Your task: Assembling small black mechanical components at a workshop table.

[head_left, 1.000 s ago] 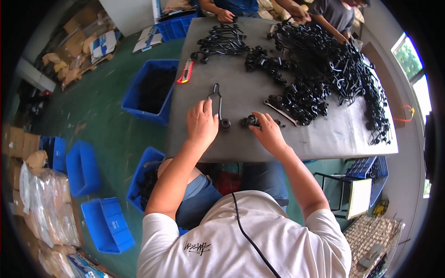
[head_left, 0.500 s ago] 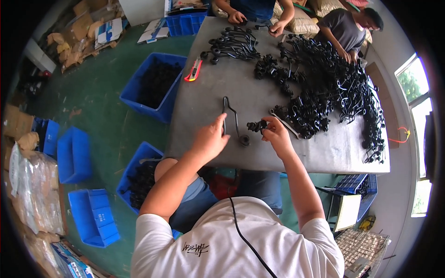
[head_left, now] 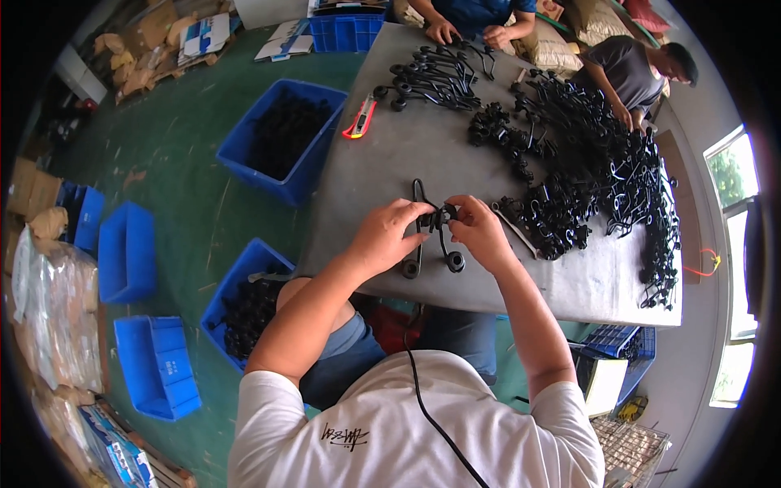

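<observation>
Bent black rod (head_left: 418, 189) sits at the centre of the frame, near the lower edge of the worktop (head_left: 382, 167), as a worker's two hands meet over it. Half a second earlier, the right hand (head_left: 484, 234) held a small black fitting (head_left: 447, 214) apart from the rod; now it pinches that fitting at the rod, beside the left hand (head_left: 386, 236), whose grip cannot be told. Work appears to have shifted from picking up to two-handed handling. A silver wrench (head_left: 516, 232) lies to the right.

From the head, one wide fisheye faces down over shirt (head_left: 496, 423) and table (head_left: 374, 167).
</observation>
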`<control>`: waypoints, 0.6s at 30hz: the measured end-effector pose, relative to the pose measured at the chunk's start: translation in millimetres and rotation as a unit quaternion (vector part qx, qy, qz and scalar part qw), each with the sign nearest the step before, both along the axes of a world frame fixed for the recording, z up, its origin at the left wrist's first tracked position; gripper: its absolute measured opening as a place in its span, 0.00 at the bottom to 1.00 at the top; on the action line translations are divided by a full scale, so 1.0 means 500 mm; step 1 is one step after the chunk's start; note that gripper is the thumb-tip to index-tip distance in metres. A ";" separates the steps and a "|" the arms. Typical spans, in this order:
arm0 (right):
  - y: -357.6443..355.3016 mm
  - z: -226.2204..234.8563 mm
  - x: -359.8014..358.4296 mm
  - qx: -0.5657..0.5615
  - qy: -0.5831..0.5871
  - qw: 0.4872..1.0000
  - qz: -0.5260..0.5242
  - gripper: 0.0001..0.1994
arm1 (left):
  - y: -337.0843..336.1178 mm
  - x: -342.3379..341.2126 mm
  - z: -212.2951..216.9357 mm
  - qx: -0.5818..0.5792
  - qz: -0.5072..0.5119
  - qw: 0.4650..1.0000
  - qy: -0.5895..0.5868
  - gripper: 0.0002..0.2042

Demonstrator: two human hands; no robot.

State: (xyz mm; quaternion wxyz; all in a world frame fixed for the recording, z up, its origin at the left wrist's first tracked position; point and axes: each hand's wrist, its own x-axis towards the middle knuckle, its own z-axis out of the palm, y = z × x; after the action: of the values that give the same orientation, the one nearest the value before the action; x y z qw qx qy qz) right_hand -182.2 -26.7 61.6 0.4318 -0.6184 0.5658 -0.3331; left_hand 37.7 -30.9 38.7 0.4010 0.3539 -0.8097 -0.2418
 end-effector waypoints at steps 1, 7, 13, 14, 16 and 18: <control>-0.003 0.001 0.004 -0.005 0.006 1.000 0.003 0.19 | -0.003 0.002 -0.003 0.000 0.002 1.000 0.001 0.22; -0.020 -0.006 0.030 -0.105 0.116 0.987 0.043 0.19 | -0.014 0.015 -0.005 0.110 0.011 0.994 0.021 0.18; -0.009 -0.015 0.034 -0.147 0.135 0.979 0.040 0.20 | -0.011 0.011 -0.012 0.144 0.017 0.989 0.029 0.18; -0.007 -0.016 0.036 -0.144 0.125 0.981 0.028 0.20 | -0.012 0.011 -0.013 0.146 0.020 0.989 0.032 0.18; -0.005 -0.013 0.040 -0.136 0.132 0.981 0.032 0.20 | -0.013 0.011 -0.016 0.143 0.024 0.989 0.029 0.18; -0.002 -0.007 0.046 -0.129 0.139 0.981 0.032 0.20 | -0.015 0.014 -0.022 0.141 0.023 0.990 0.010 0.18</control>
State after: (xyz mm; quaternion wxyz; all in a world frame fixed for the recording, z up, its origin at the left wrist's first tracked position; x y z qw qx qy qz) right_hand -158.9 -27.7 58.1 0.2761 -0.7272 0.5523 -0.2998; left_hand 44.7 -38.3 27.5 0.3602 0.4227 -0.7554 -0.3477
